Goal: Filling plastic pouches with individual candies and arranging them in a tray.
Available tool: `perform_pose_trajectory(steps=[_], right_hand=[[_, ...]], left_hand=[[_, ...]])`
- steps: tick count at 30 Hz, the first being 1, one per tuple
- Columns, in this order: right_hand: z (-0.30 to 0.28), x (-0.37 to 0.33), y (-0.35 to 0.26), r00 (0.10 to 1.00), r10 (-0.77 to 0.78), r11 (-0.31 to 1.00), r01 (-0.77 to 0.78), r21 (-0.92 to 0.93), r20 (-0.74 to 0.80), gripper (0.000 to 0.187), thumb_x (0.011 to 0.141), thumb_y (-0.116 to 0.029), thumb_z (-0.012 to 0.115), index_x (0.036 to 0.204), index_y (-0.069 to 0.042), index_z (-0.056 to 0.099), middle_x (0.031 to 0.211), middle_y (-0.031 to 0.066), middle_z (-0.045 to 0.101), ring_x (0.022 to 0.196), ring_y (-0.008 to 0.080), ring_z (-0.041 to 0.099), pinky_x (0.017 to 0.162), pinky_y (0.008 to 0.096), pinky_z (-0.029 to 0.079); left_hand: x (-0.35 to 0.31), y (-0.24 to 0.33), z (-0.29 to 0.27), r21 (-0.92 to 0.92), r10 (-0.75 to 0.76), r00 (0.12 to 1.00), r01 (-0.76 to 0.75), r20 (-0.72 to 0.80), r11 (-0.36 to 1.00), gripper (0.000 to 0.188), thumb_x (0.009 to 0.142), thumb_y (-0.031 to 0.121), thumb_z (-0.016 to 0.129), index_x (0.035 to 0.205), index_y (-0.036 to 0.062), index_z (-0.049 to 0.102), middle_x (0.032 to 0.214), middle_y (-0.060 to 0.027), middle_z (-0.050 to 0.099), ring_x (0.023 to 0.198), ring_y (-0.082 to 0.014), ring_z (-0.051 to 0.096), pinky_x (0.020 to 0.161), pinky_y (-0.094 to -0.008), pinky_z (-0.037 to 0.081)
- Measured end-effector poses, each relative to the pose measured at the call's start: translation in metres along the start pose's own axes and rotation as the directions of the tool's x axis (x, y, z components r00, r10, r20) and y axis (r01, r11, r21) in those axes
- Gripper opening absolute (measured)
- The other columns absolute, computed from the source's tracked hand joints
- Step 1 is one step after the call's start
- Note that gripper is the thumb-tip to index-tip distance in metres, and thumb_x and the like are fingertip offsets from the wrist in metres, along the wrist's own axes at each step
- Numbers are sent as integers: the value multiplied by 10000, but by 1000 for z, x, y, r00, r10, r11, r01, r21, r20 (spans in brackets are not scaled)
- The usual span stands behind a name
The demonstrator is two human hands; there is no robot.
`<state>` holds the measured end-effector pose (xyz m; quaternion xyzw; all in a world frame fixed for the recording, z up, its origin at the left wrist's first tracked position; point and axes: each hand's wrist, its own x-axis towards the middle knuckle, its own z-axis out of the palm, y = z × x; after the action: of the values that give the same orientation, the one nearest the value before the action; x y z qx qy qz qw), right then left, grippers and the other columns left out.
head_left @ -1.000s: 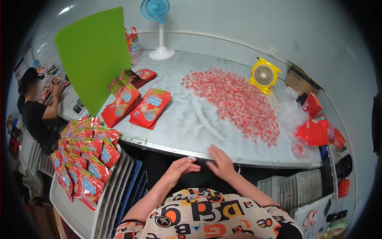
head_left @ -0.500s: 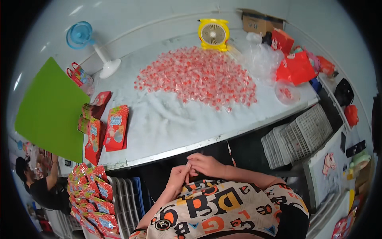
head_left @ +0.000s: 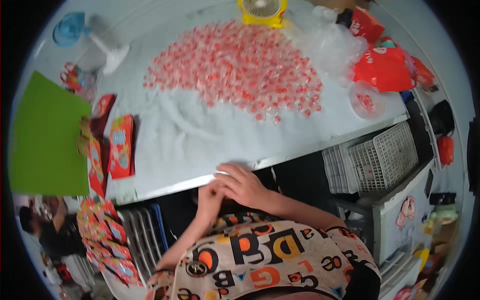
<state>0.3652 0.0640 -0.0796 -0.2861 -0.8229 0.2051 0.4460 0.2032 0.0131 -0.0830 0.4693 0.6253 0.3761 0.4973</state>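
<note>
Below the table's front edge, both of my hands come together in front of my body. My left hand (head_left: 210, 199) is closed, its fingers curled inward; whether anything is in them is hidden. Against it rests my right hand (head_left: 246, 189), fingers stretched toward the left and slightly apart, with nothing seen in them. Beyond them a wide heap of small red-and-white pieces in clear wrappers (head_left: 240, 70), looking like wrapped candies, covers the far half of the white table (head_left: 160, 150). Neither hand touches the heap.
Red pouches (head_left: 121, 145) stand at the table's left, by a green board (head_left: 47, 140). More pouches (head_left: 107, 240) fill a crate at lower left. A yellow fan (head_left: 262, 11), clear plastic bags (head_left: 337, 50) and a tub (head_left: 367, 100) sit farther back. Grey baskets (head_left: 382, 157) are at right.
The view has tilted and shifted, so the table and heap appear higher and nearer the left. My hands have moved up toward the table edge, and the right fingers now reach over the left hand.
</note>
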Motion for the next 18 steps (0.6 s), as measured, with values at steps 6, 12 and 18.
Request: perform_pose_trajectory(steps=[6, 12, 18], right_hand=[[-38, 6, 41, 958, -177, 944, 231, -237, 227, 514, 857, -224, 697, 1314, -21, 582, 1355, 178, 557, 1223, 327, 562, 1030, 464, 456], [-26, 16, 30, 939, 339, 938, -343, 56, 62, 256, 918, -105, 648, 1160, -21, 643, 1081, 133, 654, 932, 262, 661, 762, 339, 532], [13, 10, 33, 825, 561, 767, -548, 334, 67, 145, 976, -118, 585, 991, 17, 637, 862, 141, 666, 734, 220, 658, 668, 321, 507]], left_hand=[[43, 49, -16, -576, -135, 987, 63, -83, 815, 193, 933, -5, 620, 1113, -59, 662, 947, -149, 726, 794, -197, 706, 729, -287, 580], [53, 42, -10, -357, 36, 999, -39, -16, 933, 153, 961, 28, 610, 1085, -14, 689, 900, -96, 739, 783, -129, 687, 712, -255, 554], [45, 27, -10, -536, 41, 990, 36, 132, 843, 269, 927, -55, 629, 1195, -25, 618, 1012, -93, 708, 905, -135, 689, 832, -256, 566]])
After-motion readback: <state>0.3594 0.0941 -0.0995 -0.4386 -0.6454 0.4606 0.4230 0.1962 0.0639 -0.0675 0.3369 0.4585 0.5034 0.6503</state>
